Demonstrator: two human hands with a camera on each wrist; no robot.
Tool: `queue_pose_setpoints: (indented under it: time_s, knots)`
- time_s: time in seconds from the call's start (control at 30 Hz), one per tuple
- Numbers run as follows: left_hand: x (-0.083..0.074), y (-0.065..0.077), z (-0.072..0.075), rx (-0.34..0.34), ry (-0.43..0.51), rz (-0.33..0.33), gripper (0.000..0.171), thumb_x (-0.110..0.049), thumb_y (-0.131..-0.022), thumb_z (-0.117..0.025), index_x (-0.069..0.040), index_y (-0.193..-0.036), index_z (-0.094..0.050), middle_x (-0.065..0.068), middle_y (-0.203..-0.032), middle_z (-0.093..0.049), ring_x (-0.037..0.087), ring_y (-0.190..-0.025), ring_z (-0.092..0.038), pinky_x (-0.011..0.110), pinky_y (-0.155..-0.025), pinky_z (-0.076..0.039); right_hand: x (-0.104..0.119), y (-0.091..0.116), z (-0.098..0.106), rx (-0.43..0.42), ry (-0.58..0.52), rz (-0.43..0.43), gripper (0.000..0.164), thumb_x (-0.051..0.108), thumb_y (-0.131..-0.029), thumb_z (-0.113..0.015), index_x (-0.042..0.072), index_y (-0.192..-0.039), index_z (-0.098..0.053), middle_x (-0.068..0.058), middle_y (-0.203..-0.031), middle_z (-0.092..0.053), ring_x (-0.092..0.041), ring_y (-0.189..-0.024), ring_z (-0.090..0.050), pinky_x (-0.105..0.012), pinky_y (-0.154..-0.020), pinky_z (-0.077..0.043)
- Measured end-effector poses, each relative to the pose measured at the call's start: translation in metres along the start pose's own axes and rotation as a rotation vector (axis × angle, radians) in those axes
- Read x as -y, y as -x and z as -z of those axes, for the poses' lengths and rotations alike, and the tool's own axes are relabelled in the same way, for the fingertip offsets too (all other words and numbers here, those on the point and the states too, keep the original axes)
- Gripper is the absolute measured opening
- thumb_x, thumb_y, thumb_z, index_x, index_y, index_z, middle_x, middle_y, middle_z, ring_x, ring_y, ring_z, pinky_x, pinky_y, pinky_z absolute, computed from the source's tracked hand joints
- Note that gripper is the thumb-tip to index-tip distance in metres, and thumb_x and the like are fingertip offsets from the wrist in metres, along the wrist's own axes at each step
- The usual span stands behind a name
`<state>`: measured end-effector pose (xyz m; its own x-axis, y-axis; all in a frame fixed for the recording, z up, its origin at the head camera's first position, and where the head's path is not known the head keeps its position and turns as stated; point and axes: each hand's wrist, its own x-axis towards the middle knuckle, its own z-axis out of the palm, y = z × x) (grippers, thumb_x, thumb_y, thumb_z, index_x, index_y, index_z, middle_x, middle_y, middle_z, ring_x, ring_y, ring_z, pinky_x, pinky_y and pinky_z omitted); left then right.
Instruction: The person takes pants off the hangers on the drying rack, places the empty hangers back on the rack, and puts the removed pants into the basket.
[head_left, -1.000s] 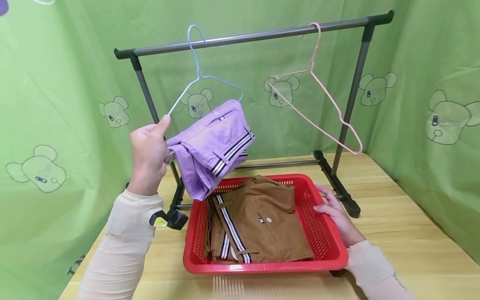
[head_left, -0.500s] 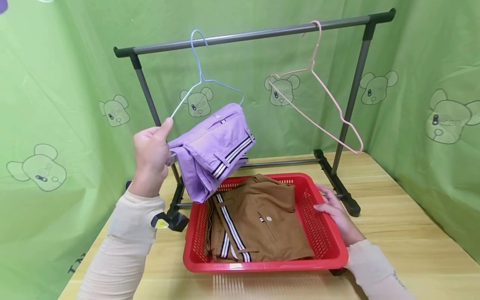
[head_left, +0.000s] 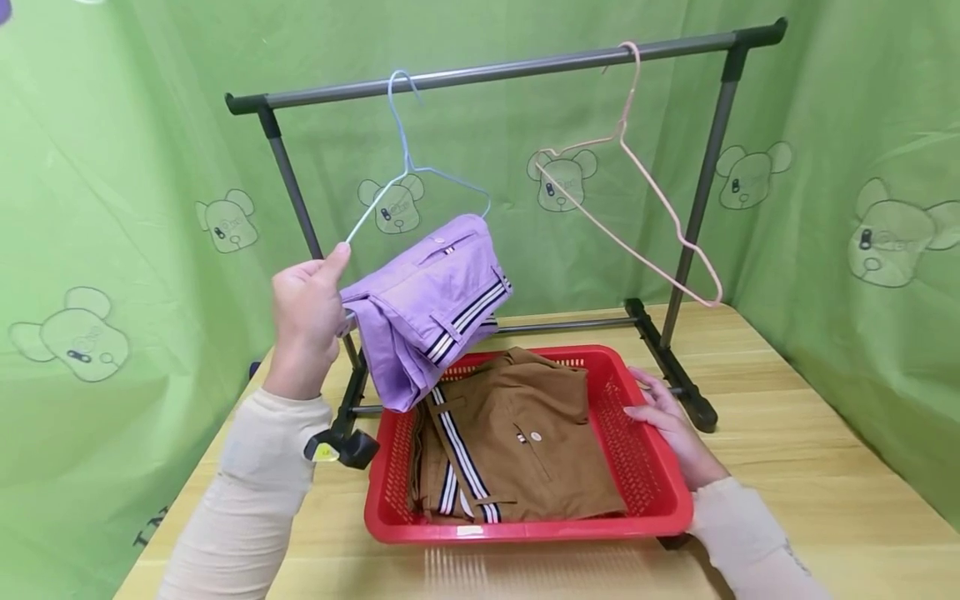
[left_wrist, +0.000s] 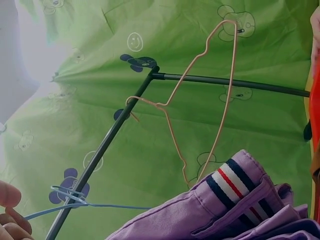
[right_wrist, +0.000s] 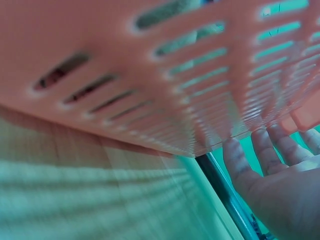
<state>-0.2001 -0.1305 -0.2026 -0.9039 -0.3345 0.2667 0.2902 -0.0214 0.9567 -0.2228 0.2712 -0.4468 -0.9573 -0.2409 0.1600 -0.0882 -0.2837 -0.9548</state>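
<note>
My left hand (head_left: pixel 306 321) grips the left corner of a light-blue wire hanger (head_left: pixel 406 162). Purple trousers (head_left: pixel 431 304) with a striped waistband are draped folded over the hanger's lower bar, tilted down to the left. The hanger's hook is at the grey rail (head_left: pixel 517 68); whether the rail bears its weight I cannot tell. My right hand (head_left: pixel 675 433) holds the right side of a red basket (head_left: pixel 525 532), thumb over the rim and fingers outside, as the right wrist view shows its fingers (right_wrist: pixel 265 150) against the slotted wall. Folded brown trousers (head_left: pixel 555 467) lie in the basket.
A pink wire hanger (head_left: pixel 678 229) hangs with nothing on it at the rail's right. The rack's black foot (head_left: pixel 663 362) stands on the wooden table (head_left: pixel 810 467) behind the basket. Green printed cloth (head_left: pixel 847 108) closes in the back and sides.
My left hand has moved slightly down and right with the blue hanger and purple trousers. The hook has dropped, and its tip now shows below the rail. My right hand and the basket stay nearly still.
</note>
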Motion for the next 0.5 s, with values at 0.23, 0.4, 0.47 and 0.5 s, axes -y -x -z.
queue_pose_setpoints:
  time_s: [0.23, 0.4, 0.47, 0.5]
  knots:
    - [0.001, 0.001, 0.002, 0.001, 0.01, -0.005, 0.045, -0.026, -0.094, -0.066, -0.013, -0.054, -0.049, -0.007, -0.043, -0.033, 0.006, -0.034, -0.028, 0.021, -0.035, -0.025, 0.008, -0.004, -0.002, -0.049, 0.12, 0.013, 0.052, 0.004, -0.096, -0.056, 0.008, -0.142, -0.032, 0.0, -0.121, -0.056, -0.015, -0.1, -0.063, -0.035, -0.077, -0.057]
    - [0.002, 0.002, 0.001, 0.003, -0.024, 0.01, 0.045, -0.029, -0.093, -0.067, -0.014, -0.055, -0.048, -0.007, -0.045, -0.033, 0.007, -0.036, -0.029, 0.022, -0.038, -0.03, 0.014, -0.004, -0.002, -0.095, 0.302, 0.033, 0.056, 0.006, -0.094, -0.062, -0.003, -0.14, -0.032, -0.002, -0.118, -0.055, -0.01, -0.1, -0.062, -0.032, -0.074, -0.057]
    - [0.003, 0.003, 0.001, 0.0, -0.042, 0.027, 0.046, -0.03, -0.093, -0.067, -0.014, -0.055, -0.047, -0.007, -0.045, -0.033, 0.007, -0.036, -0.029, 0.023, -0.039, -0.031, 0.015, -0.002, -0.003, -0.112, 0.363, 0.019, 0.056, 0.008, -0.093, -0.063, -0.006, -0.139, -0.033, -0.007, -0.12, -0.052, -0.007, -0.099, -0.06, -0.031, -0.075, -0.057]
    - [0.004, 0.004, 0.001, -0.002, -0.054, 0.034, 0.047, -0.03, -0.093, -0.067, -0.014, -0.054, -0.046, -0.006, -0.045, -0.032, 0.008, -0.036, -0.029, 0.023, -0.039, -0.031, 0.015, -0.002, -0.003, -0.119, 0.391, 0.009, 0.056, 0.008, -0.093, -0.064, -0.007, -0.138, -0.034, -0.01, -0.121, -0.051, -0.006, -0.099, -0.06, -0.031, -0.075, -0.057]
